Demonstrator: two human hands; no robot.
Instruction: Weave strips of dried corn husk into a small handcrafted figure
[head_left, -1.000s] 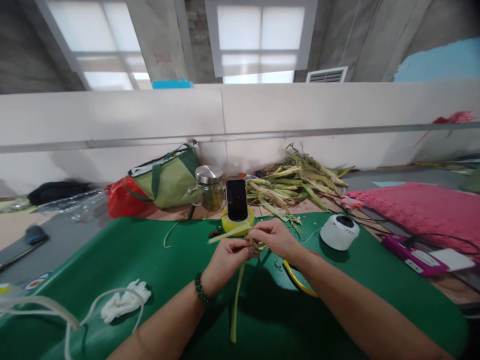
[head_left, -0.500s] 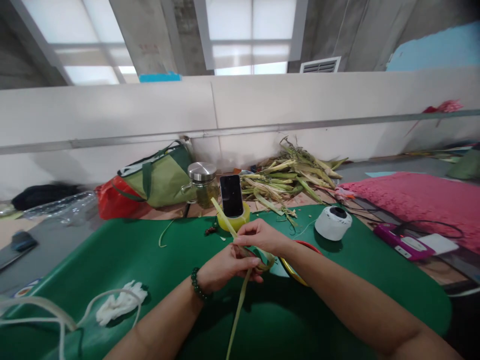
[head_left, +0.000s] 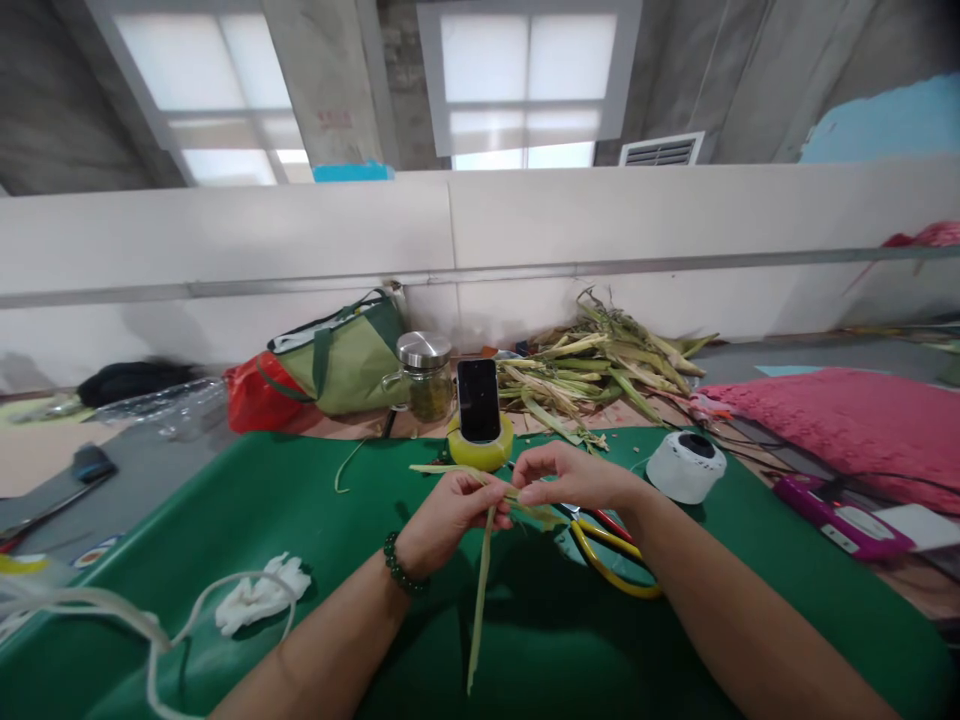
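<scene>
My left hand (head_left: 459,515), with a green bead bracelet (head_left: 401,568) at the wrist, pinches pale green strips of dried plant leaf. One leaf strip (head_left: 481,610) hangs down from its fingers over the green mat (head_left: 360,660); another end points left above the knuckles. Against the same strips, my right hand (head_left: 574,475) has its thumb and index finger closed, with a short leaf piece showing below them. Partly behind the right forearm lie scissors (head_left: 616,580) with yellow and red handles. A phone (head_left: 478,400) leans upright in a yellow tape roll (head_left: 480,455) behind the hands.
A pile of plant stalks (head_left: 607,360) lies at the back by a lidded glass mug (head_left: 424,380) and a green bag (head_left: 352,360). At right are a white roll (head_left: 685,470), a purple power strip (head_left: 844,520) and pink cloth (head_left: 840,410). Crumpled tissue (head_left: 262,597) and a white cable (head_left: 112,620) lie left.
The leaf strip's upper end has tipped from upright to nearly flat, pointing left. My right hand has shifted right, off the left fingers, uncovering more of the scissors. The camera view has turned slightly left.
</scene>
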